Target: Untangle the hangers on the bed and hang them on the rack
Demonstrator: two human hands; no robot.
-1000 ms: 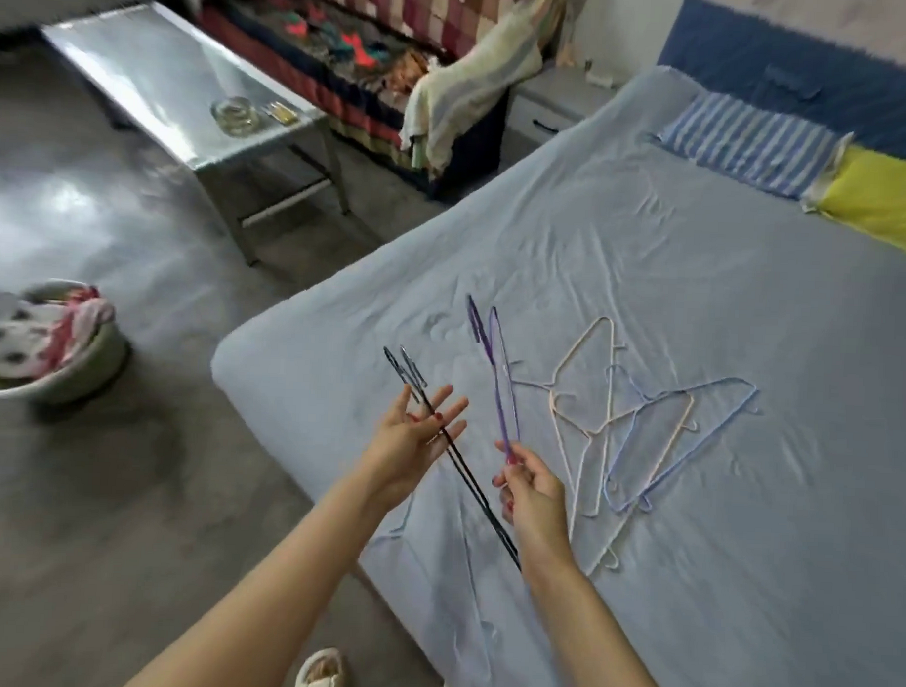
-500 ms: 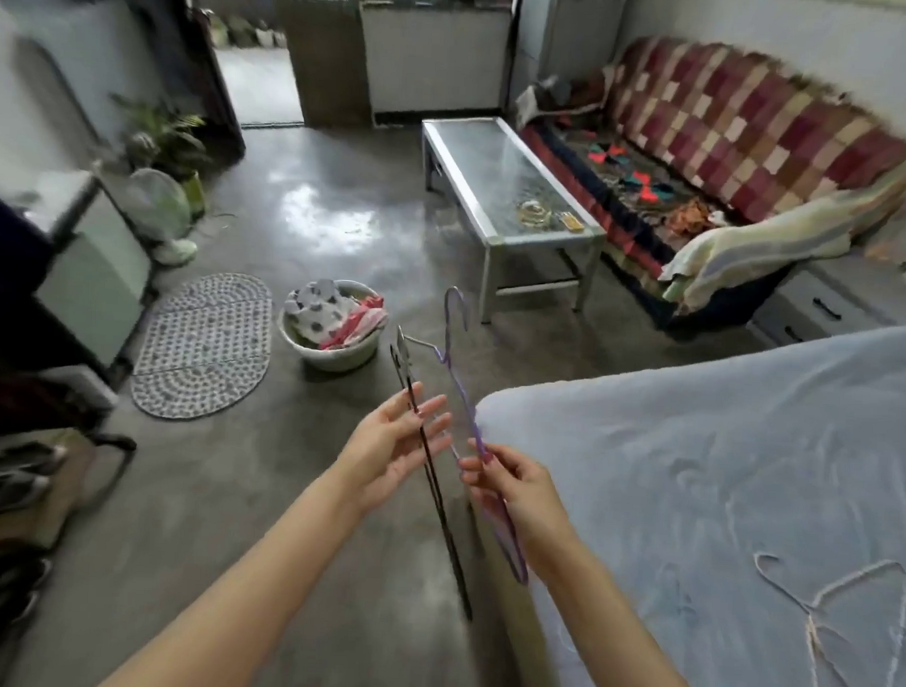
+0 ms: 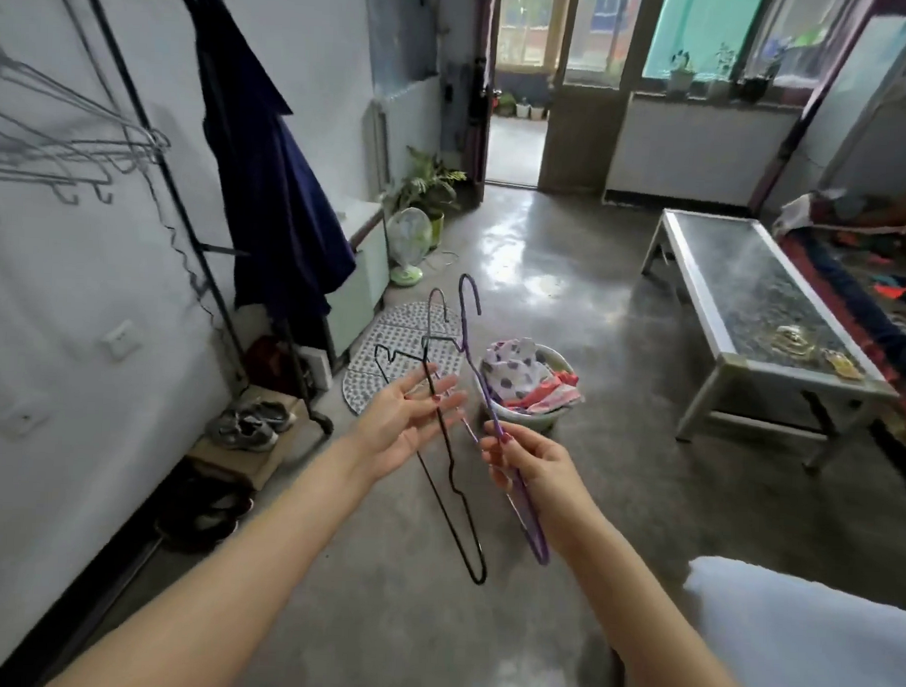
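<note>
My left hand (image 3: 404, 426) holds a black wire hanger (image 3: 453, 490) between its fingers, hook pointing up. Close to its right, my right hand (image 3: 531, 467) pinches a purple hanger (image 3: 490, 403), also hook up. The two hangers are apart. A black clothes rack (image 3: 155, 142) stands against the wall at the left, above and left of my hands. Several grey hangers (image 3: 62, 144) hang on it, beside a dark blue garment (image 3: 271, 193). A corner of the bed (image 3: 810, 638) with its pale blue sheet shows at the bottom right.
A basin of laundry (image 3: 529, 392) and a patterned mat (image 3: 404, 352) lie on the concrete floor ahead. Shoes (image 3: 248, 423) sit by the rack's foot. A metal coffee table (image 3: 760, 323) stands at the right, a small fan (image 3: 408, 244) by the wall.
My view has swung left from the bed to the rack. Both hands kept their hangers and carried them along; the bed and the remaining hangers slid out of sight at the right.
</note>
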